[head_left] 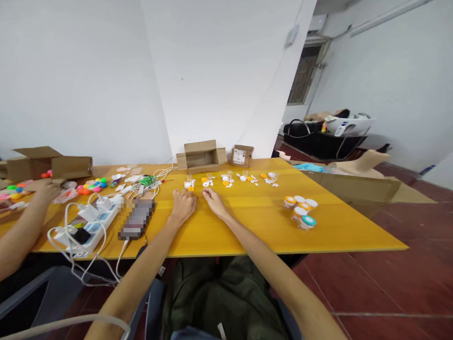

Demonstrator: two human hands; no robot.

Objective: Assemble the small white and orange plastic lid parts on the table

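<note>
Both hands at the tabletop's middle, forearms in from the near edge. Left hand: palm down, fingers partly bent, at the wooden, yellow-brown tabletop. Right hand: just beside it, turned inward, fingers loosely curved. Whether either grips a small item: cannot tell; fingertips too small to resolve.

Nearest to the hands, just beyond the left fingertips: a cluster of small white and orange-yellow round plastic pieces. Similar clusters, some with clear plastic cups, run rightward in a loose row. Behind the row: an open brown cardboard box and a smaller brown cardboard box with a white label.

Right side, well apart from the hands: a group of clear jars with orange, white and teal lids. Left side: a pixelated phone, then a white power strip with plugs.
</note>
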